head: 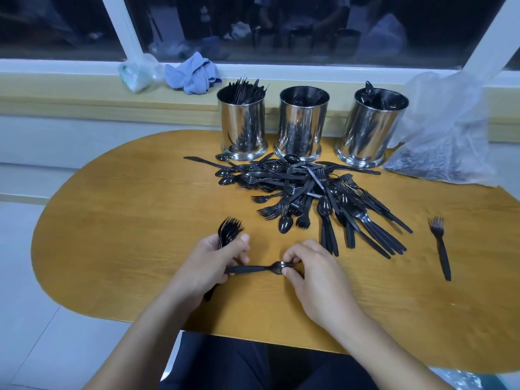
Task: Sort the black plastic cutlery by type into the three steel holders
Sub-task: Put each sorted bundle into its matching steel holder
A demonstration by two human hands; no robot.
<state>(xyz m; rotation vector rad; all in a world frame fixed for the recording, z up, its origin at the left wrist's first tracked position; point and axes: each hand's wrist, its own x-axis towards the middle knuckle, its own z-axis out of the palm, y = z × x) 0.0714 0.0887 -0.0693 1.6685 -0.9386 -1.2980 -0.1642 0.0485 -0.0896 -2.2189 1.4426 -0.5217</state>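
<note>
Black plastic cutlery (306, 192) lies in a mixed heap of forks, spoons and knives on the far half of the table, just in front of the three steel holders (301, 122), each already partly filled. My left hand (213, 263) grips a bundle of forks (229, 230), tines up and fanned above my thumb, and its fingertips also hold the handle end of one more fork (253, 269) lying crosswise between my hands. My right hand (306, 266) pinches that fork at its head. I judge I am mid-way through gathering forks: this one is being passed into the bundle. Next I need to turn it so its tines line up with the others, then carry the lot to the middle holder, which seems to hold forks. Much of the heap is unsorted, and a single fork (440, 246) lies apart to the right.

The table (126, 198) is rounded, yellow-brown wood grain. A clear plastic bag (439, 136) slumps beside the right holder. Behind, a sill carries a blue cloth (191, 74) beneath a dark window.
</note>
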